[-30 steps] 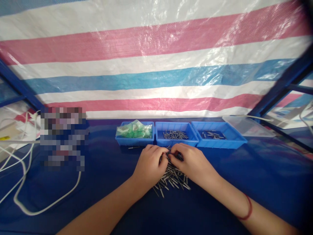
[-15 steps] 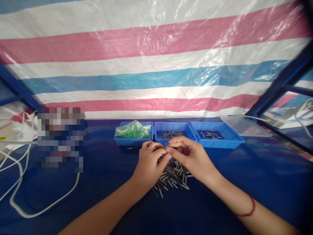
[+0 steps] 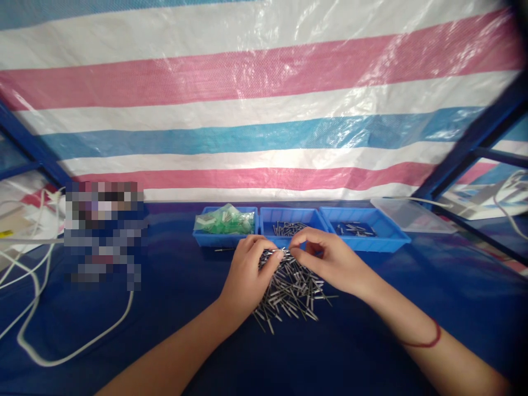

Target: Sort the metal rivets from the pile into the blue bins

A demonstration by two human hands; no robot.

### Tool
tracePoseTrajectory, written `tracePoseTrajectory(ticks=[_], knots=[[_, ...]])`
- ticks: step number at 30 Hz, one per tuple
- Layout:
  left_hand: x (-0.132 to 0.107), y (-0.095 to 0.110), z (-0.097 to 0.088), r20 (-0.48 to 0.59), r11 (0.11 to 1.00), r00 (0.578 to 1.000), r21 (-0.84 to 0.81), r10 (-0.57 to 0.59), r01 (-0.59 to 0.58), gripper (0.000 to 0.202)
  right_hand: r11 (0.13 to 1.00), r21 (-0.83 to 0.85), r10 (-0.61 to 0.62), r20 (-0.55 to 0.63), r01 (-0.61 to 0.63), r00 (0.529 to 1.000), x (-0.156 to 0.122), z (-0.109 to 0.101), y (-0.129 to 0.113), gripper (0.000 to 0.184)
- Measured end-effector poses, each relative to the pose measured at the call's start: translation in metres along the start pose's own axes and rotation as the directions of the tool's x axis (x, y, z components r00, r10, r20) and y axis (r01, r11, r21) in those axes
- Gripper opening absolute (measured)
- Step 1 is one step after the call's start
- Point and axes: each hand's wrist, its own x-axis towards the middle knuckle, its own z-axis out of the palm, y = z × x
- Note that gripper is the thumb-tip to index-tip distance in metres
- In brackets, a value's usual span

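Observation:
A loose pile of silvery blind rivets [image 3: 291,291] lies on the dark blue table in front of me. Over the pile's left side, my left hand [image 3: 251,275] is closed in a pinch, with a rivet [image 3: 281,251] at its thumb and fingertips. My right hand [image 3: 330,258] hovers at the pile's upper right, thumb and forefinger pressed together; whatever they pinch is too small to make out. Just behind the hands, the middle blue bin [image 3: 266,214] holds several rivets. More rivets lie in the right blue bin [image 3: 394,234].
The left blue bin [image 3: 200,237] contains green and clear plastic bags [image 3: 226,221]. A single rivet [image 3: 224,250] lies in front of it. A clear plastic lid [image 3: 412,215] is at the back right. White cables [image 3: 61,362] loop across the left side. Behind hangs a striped sheet [image 3: 247,82].
My right hand has drawn slightly to the right, opening a gap between the two hands' fingertips. My left hand stays nearly in place, and more of the rivet pile shows.

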Motion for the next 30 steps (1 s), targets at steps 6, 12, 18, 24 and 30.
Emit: tracePoseTrajectory(ticks=[6, 12, 18, 24, 30], knots=[[0.011, 0.005, -0.032, 0.136, 0.943, 0.99, 0.323, 0.029, -0.072, 0.019, 0.911, -0.411, -0.042, -0.205, -0.047, 0.978, 0.0, -0.046, 0.015, 0.01], [0.018, -0.014, -0.085, 0.362, 0.793, 0.849, 0.6, -0.386, 0.105, 0.024, 0.601, -0.756, -0.033, -0.348, -0.26, 0.937, 0.0, -0.083, 0.063, 0.016], [0.011, -0.036, -0.077, 0.322, 0.748, 0.848, 0.652, -0.42, 0.123, 0.018, 0.668, -0.718, -0.054, -0.31, -0.196, 0.949, 0.0, -0.069, 0.055, 0.024], [0.009, -0.04, -0.074, 0.301, 0.768, 0.857, 0.622, -0.417, 0.155, 0.01, 0.775, -0.628, -0.099, -0.218, -0.062, 0.971, -0.003, -0.046, 0.027, 0.019], [0.014, -0.027, -0.075, 0.399, 0.939, 0.892, 0.335, -0.211, 0.073, 0.014, 0.92, -0.368, -0.198, -0.147, 0.132, 0.969, -0.016, -0.002, -0.004, 0.017]])
